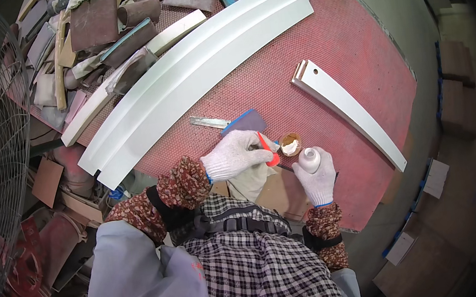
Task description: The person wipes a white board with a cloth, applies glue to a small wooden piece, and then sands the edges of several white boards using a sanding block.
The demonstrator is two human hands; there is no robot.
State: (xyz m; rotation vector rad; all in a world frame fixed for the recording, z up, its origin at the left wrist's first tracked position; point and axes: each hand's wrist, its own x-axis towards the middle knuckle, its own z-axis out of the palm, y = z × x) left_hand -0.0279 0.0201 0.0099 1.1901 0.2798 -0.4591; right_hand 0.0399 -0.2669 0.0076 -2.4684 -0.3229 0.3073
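- Two grips in view, both in pale knit gloves: the left grip [232, 155] and the right grip [317, 181], near each other over the surface [356, 45], which is red and mesh-textured.
- Left grip: thumb and fingers pressed together, pinching a red pointed piece [273, 159]; the piece lies at the fingertips, on the side facing the right grip.
- Right grip: fingers curled around a small white bottle [310, 163], its neck end toward the camera, at the top of the grip.
- A small round container [286, 150] with white matter in it sits between the two grips, just beyond the bottle.
- Beyond the left grip: a purple-grey block [245, 122] with a blue edge and, farther left, a flat metal strip [209, 121].
- Farther beyond the left grip: a long white curved panel [200, 79]. Right of the right grip, apart from it: a shorter white curved piece [352, 113].
- Below the left grip: a pale cloth [251, 185], partly covered by that glove.
- Hidden: part of the red piece, behind the left fingers; the bottle's lower body, inside the right glove.
- Hard to make out: whether the bottle's neck is capped; what the red piece is.
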